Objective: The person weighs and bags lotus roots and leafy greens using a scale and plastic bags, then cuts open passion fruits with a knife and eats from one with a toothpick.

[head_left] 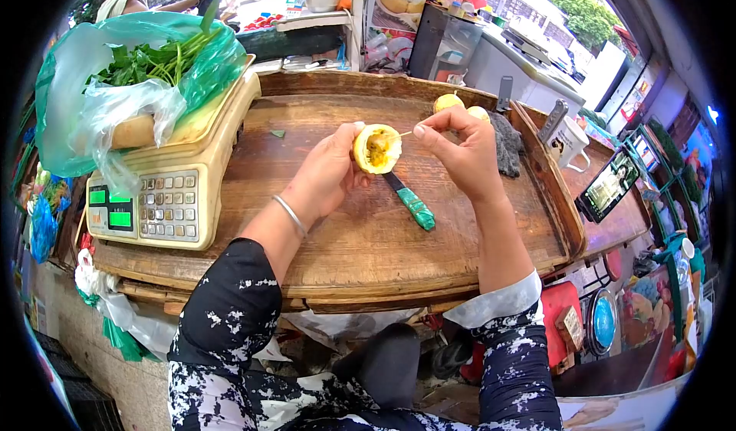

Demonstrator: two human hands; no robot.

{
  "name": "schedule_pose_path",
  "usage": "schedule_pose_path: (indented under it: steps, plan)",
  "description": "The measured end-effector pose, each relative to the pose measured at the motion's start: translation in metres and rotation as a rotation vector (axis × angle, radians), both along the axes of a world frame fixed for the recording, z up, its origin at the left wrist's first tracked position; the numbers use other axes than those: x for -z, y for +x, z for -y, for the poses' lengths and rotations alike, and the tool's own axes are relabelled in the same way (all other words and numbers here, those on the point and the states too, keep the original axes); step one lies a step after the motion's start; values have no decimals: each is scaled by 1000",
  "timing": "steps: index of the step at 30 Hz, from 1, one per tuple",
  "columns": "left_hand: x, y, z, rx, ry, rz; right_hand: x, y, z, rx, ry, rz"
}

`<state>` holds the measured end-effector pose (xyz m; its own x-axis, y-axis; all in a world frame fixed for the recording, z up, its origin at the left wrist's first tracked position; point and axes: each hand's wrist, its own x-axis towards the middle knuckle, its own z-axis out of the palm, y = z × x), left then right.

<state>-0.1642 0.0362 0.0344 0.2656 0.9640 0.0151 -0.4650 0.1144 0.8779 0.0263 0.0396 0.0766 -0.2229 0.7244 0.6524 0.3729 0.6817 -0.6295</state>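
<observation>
- Cut yellow fruit [377,152], one: held above the desk [360,254]; probably light, pulp likely slippery, rim perhaps fragile; best gripped round the outer rind [357,152].
- Left hand [331,172]: clasped about the rind.
- Right hand [460,146]: finger and thumb pinched on a thin stick [402,134] reaching the fruit.
- Knife [414,205]: on the desk.

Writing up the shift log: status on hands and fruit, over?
Left hand holding opened yellow fruit. Right hand pinching thin stick at the fruit's opening. Green-handled knife lying close by, apparently not in the way.
</observation>
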Motion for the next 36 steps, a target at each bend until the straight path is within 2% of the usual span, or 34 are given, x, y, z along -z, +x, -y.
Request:
schedule_pose_path:
  steps: [3, 5, 11, 13, 17, 19, 25, 28, 32, 34, 36]
  plan:
    - [1, 1, 0, 57, 21, -21, 1, -1, 0, -44, -41, -93]
    - [-1, 4, 1, 2, -11, -7, 2, -1, -1, -51, -65, -125]
    - [-4, 2, 4, 20, 15, -32, 6, 5, -9, 3, -53, 7]
    - [-2, 1, 2, 20, 28, -44, 3, 5, -6, -80, -137, -117]
    - [3, -2, -1, 60, 45, -24, 4, -1, -5, -105, -135, -225]
    - [2, -1, -1, 56, 42, -13, 5, -1, -7, -75, -67, -93]
    - [3, -3, -2, 62, 32, 15, 1, 5, -4, -55, -76, 16]
    - [2, -2, -1, 70, 34, 22, 0, -1, -1, -98, -122, -111]
    - [0, 1, 1, 52, 21, 28, 7, -6, -4, -98, -125, -100]
    - [2, 0, -1, 63, 32, 23, 9, -9, -2, -36, 72, 26]
    - [4, -2, -4, 71, 44, 19, 7, -6, -1, -16, 122, 102]
